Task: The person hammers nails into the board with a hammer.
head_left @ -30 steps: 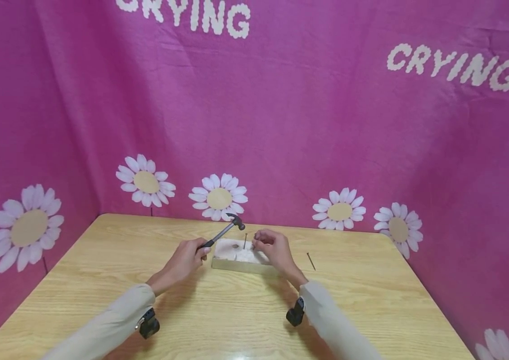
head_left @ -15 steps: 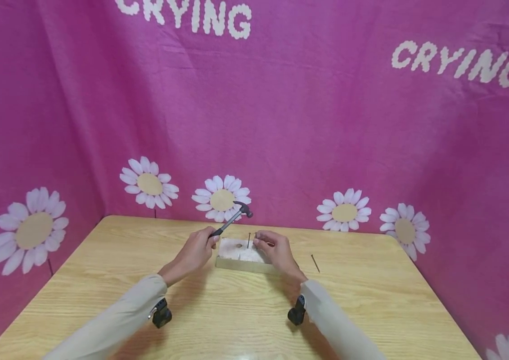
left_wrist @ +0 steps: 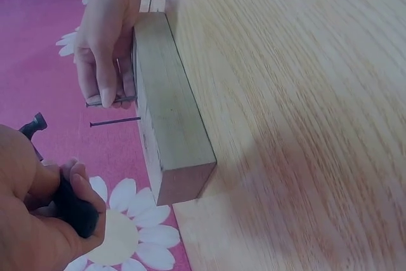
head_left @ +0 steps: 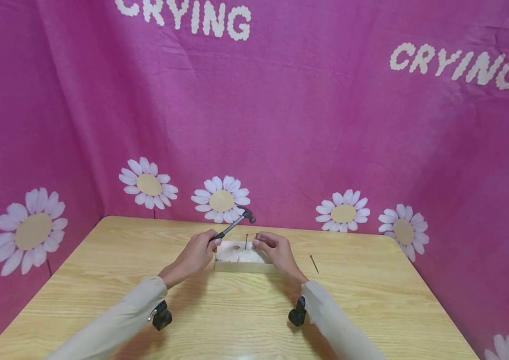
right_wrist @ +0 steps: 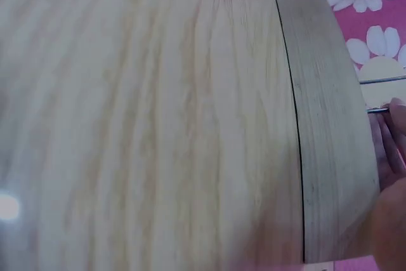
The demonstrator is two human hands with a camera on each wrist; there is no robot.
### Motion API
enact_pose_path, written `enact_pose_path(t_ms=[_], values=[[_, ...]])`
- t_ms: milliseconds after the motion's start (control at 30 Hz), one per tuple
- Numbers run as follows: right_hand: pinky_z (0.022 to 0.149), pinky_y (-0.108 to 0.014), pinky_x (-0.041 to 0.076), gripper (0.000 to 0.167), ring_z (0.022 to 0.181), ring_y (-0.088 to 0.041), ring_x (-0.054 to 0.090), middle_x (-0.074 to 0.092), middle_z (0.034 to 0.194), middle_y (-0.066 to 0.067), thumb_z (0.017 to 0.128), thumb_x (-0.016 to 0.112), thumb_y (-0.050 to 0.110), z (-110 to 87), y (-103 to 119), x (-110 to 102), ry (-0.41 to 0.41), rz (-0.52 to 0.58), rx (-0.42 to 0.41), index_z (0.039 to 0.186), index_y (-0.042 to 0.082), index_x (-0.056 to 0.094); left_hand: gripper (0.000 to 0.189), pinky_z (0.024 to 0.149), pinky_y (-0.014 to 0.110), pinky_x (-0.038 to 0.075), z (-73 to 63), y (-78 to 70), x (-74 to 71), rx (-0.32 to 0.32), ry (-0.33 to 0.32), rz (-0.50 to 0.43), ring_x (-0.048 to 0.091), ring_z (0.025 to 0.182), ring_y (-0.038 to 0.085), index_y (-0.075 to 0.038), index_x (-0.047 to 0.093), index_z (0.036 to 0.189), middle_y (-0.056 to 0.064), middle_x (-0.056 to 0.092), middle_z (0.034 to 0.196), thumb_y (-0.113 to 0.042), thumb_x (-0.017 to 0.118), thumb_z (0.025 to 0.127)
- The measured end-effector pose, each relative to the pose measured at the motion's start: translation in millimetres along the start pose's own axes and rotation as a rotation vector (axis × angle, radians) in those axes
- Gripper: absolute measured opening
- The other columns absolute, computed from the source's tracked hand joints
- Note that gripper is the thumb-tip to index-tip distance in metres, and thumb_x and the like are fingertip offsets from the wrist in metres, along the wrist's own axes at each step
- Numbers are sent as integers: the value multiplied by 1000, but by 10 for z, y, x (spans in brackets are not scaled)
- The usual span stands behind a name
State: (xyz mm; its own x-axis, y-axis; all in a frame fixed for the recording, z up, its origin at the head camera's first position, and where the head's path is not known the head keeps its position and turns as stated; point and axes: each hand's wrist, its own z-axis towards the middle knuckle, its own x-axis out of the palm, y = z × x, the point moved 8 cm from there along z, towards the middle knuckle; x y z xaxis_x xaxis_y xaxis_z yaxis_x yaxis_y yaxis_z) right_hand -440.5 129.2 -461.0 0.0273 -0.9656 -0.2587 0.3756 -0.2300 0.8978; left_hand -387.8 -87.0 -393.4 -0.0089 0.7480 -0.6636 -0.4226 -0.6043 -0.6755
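My left hand (head_left: 194, 254) grips the black handle of a claw hammer (head_left: 233, 223), its head raised above the back of a wooden block (head_left: 246, 267). One nail (head_left: 246, 242) stands upright in the block's pale, rough top. Just right of it, my right hand (head_left: 278, 251) pinches a second nail (left_wrist: 122, 101) between thumb and fingers, with its point at the block's top. Whether that point is in the wood cannot be made out. In the right wrist view both nails show only at the edge, beyond the block's side (right_wrist: 330, 125).
A loose nail (head_left: 314, 264) lies on the wood-grain table (head_left: 236, 315) to the right of the block. A dark hole or knot (head_left: 236, 247) marks the block's top at the left. Behind the table hangs a pink cloth (head_left: 281, 125) with daisies, which also covers both sides.
The hammer in my left hand has risen and shifted right, then dipped slightly over the last half second. My right hand stays by the block with its nail. The head view has shifted a little.
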Motion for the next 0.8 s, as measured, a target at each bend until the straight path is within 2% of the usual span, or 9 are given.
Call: enact_pose_path(t_ms=[133, 367, 467, 533, 600, 733, 800], values=[[83, -17, 53, 18, 97, -22, 72, 77, 104, -20, 97, 74, 7, -8, 19, 12, -2, 8, -13, 110, -7, 74, 15, 59, 26, 39, 7, -11, 3, 5, 15, 11, 48, 66, 14, 2, 62, 93, 5, 58, 74, 1, 54, 106], [82, -16, 54, 23, 90, -9, 71, 77, 103, -21, 97, 74, 5, -35, 86, 37, -22, -1, -20, 114, -10, 72, 16, 60, 26, 39, 91, -127, -56, 73, -3, 35, 46, 66, 14, 1, 60, 93, 3, 53, 76, -1, 54, 107], [82, -18, 56, 19, 89, -14, 73, 77, 102, -22, 96, 73, 1, -28, 108, 37, -31, -11, -27, 111, -11, 73, 17, 59, 26, 39, 108, -152, -30, 104, 66, 65, 47, 65, 13, 3, 61, 91, 4, 53, 74, 1, 54, 106], [83, -20, 58, 17, 91, -22, 75, 77, 101, -23, 96, 73, -2, -13, 118, 40, -25, -7, -27, 110, -10, 73, 17, 59, 25, 39, 107, -126, 2, 105, 116, 99, 46, 65, 12, 4, 62, 91, 3, 53, 73, 2, 54, 106], [83, -22, 58, 17, 93, -29, 75, 76, 102, -24, 95, 72, -4, -4, 120, 49, -5, 0, -15, 111, -11, 73, 16, 60, 25, 40, 99, -88, 14, 97, 137, 116, 47, 65, 11, 5, 63, 91, 2, 53, 73, 2, 55, 105], [83, -22, 57, 18, 95, -30, 75, 76, 105, -23, 97, 71, -2, -10, 99, 67, 36, -8, 29, 112, -11, 72, 17, 63, 27, 40, 100, -61, -22, 90, 81, 71, 46, 67, 13, 1, 63, 94, 2, 51, 75, -1, 53, 107], [82, -21, 57, 18, 94, -26, 75, 76, 105, -23, 97, 71, -2, -13, 86, 66, 35, -10, 39, 113, -10, 72, 18, 61, 27, 40, 92, -62, -3, 103, 90, 81, 46, 67, 13, 2, 63, 91, 2, 50, 75, 1, 53, 107]])
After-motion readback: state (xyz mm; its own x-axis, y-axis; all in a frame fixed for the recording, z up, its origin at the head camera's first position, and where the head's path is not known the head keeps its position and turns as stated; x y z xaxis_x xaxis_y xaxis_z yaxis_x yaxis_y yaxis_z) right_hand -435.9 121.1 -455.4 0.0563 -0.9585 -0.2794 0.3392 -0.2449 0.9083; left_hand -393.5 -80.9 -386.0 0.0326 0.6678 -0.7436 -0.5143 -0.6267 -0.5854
